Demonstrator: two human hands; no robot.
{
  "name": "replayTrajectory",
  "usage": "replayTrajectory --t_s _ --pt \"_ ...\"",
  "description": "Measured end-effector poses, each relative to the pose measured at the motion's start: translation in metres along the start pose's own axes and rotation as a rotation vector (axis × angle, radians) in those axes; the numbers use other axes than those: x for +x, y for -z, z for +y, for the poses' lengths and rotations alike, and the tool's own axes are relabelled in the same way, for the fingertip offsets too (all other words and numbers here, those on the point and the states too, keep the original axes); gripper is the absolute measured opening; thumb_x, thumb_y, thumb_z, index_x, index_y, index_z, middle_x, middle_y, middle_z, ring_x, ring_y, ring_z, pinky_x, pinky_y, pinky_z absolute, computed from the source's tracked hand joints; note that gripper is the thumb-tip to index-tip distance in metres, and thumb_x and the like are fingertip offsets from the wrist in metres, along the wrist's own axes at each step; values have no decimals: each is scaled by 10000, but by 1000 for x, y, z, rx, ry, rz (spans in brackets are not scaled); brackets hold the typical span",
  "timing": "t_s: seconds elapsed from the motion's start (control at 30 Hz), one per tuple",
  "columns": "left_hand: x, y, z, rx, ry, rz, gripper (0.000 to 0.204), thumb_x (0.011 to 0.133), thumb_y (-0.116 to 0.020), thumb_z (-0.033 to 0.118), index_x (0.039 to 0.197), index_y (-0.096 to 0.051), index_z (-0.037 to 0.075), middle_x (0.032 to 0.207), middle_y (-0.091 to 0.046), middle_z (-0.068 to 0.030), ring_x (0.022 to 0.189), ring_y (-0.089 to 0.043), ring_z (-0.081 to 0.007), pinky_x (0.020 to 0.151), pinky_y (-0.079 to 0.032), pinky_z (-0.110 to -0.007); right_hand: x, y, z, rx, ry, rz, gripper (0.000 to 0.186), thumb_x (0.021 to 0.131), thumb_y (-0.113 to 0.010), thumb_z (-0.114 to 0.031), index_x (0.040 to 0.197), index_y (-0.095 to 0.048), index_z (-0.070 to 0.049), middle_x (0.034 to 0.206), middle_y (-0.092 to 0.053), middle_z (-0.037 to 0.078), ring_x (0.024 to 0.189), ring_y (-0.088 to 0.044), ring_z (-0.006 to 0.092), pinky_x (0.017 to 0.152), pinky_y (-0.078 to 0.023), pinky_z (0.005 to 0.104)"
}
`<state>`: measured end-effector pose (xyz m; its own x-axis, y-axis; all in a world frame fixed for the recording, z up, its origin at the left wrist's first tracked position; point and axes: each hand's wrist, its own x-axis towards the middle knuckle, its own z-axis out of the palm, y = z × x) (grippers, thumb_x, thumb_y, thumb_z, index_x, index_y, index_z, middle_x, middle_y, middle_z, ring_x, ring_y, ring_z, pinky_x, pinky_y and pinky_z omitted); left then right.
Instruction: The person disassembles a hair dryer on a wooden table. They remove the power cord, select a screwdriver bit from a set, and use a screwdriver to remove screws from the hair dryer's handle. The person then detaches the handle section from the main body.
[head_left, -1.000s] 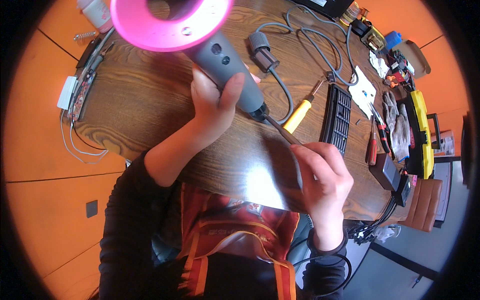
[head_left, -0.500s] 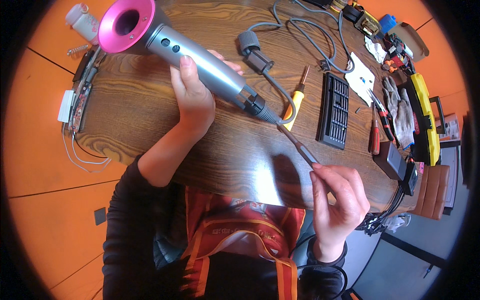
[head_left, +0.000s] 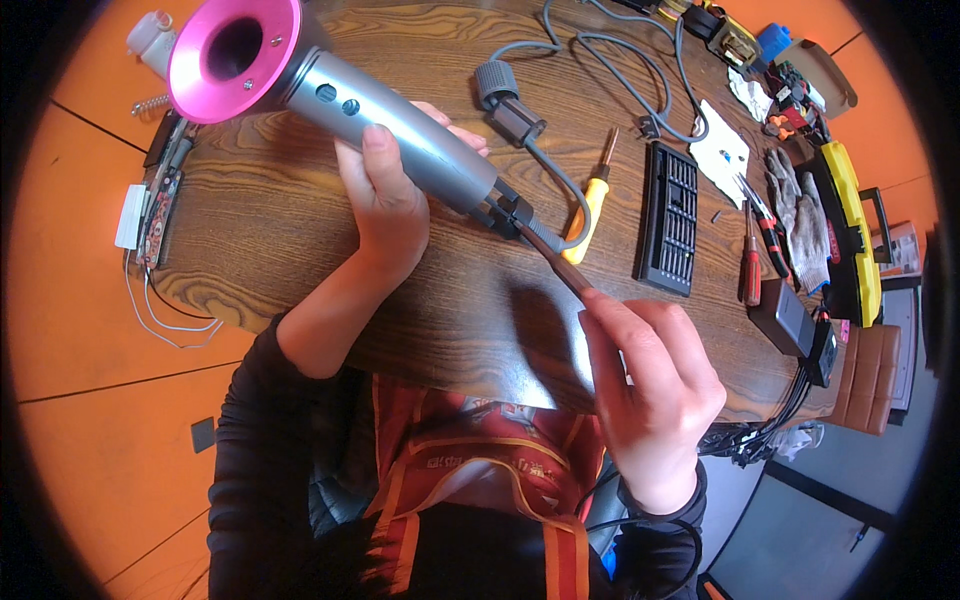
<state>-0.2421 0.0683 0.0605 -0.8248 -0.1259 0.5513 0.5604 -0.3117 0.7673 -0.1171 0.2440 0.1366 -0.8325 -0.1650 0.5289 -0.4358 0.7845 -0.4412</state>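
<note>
My left hand (head_left: 388, 200) is wrapped round the silver-grey handle of a hair dryer (head_left: 400, 130), thumb on the near side. Its round pink head (head_left: 285, 45) points to the upper left, and the handle slants down to the right. At the handle's lower end, dark inner parts (head_left: 505, 210) show where the grey cord comes in. My right hand (head_left: 660, 385) pinches a slim, dark, screwdriver-like tool (head_left: 562, 268). The tool's far end meets the dark parts at the handle's end; its exact contact is too small to make out.
Just right of the dryer lies a yellow-handled screwdriver (head_left: 590, 220). Beyond it are a black bit case (head_left: 668, 220), a red screwdriver (head_left: 752, 270), pliers (head_left: 768, 240), gloves (head_left: 800, 220) and a yellow-black toolbox (head_left: 850, 230). The cord's inline plug block (head_left: 515, 120) rests on the table.
My right hand has moved left and slightly up, bringing the tool's end from the cord sleeve onto the handle's end. The hair dryer has shifted slightly left and down in my left hand.
</note>
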Motion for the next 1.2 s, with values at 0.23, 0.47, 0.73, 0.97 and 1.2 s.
replayTrajectory --t_s 0.23,0.47,0.73,0.97,1.2 --pt "-3 -3 1 6 -50 0 400 907 -357 372 978 -351 -22 830 -527 -141 676 -609 -243 609 -521 -339 12 8 -11 -95 37 -148 195 694 -655 59 876 -625 -4 728 -525 88 604 -553 213 531 -447 283" --pt "-6 -1 -4 -57 -63 -63 374 883 -443 315 1019 -322 -12 857 -531 -143 710 -602 -215 650 -517 -320 15 4 -12 -83 -51 -206 198 719 -632 58 903 -611 -11 733 -515 94 604 -547 229 552 -447 311" --pt "-6 2 -10 -109 -81 30 451 856 -558 342 1054 -310 22 879 -529 -103 741 -609 -205 678 -508 -324 32 -2 6 68 98 -86 409 658 -694 70 1044 -605 -31 838 -631 129 744 -617 198 640 -487 270" --pt "-2 4 -12 -46 -158 135 389 883 -525 278 1059 -303 12 871 -529 -103 745 -608 -199 681 -501 -327 38 -2 26 1 -15 -289 174 760 -646 -31 926 -593 -19 699 -601 108 588 -582 204 555 -446 259" --pt "-1 11 -17 76 -120 151 380 891 -504 267 1078 -294 12 882 -521 -105 740 -612 -203 675 -503 -321 40 -15 55 278 -301 -306 233 748 -645 2 967 -564 3 789 -603 98 698 -595 128 596 -466 234"
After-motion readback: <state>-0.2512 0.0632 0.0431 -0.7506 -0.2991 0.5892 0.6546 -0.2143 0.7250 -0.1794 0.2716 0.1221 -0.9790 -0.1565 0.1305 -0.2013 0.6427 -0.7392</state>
